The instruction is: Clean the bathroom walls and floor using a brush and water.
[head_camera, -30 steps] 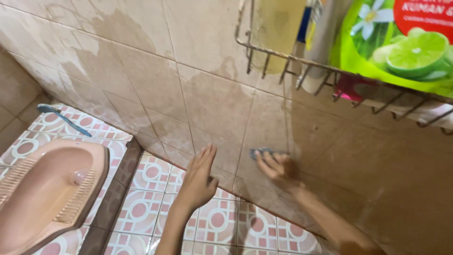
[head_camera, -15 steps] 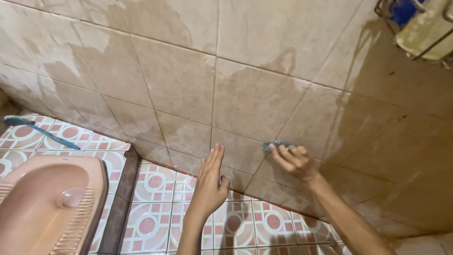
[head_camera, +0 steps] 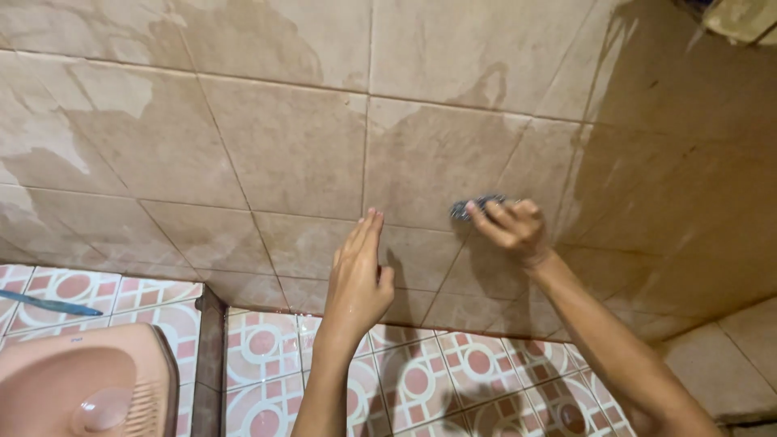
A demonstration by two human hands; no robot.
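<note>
Right hand point(head_camera: 508, 226) curls its fingers around a small grey scouring pad point(head_camera: 476, 206), pressing it against the wet beige wall tiles point(head_camera: 291, 154) near the corner; its forearm runs down to the lower right; left hand point(head_camera: 358, 275) is flat, fingers together (thumb slightly out), raised close before the wall and holding nothing; below lies the pink-patterned floor point(head_camera: 421, 380); a pink squat toilet point(head_camera: 81, 388) is cut off at lower left; beside it a blue handle point(head_camera: 48, 305) is partly seen.
</note>
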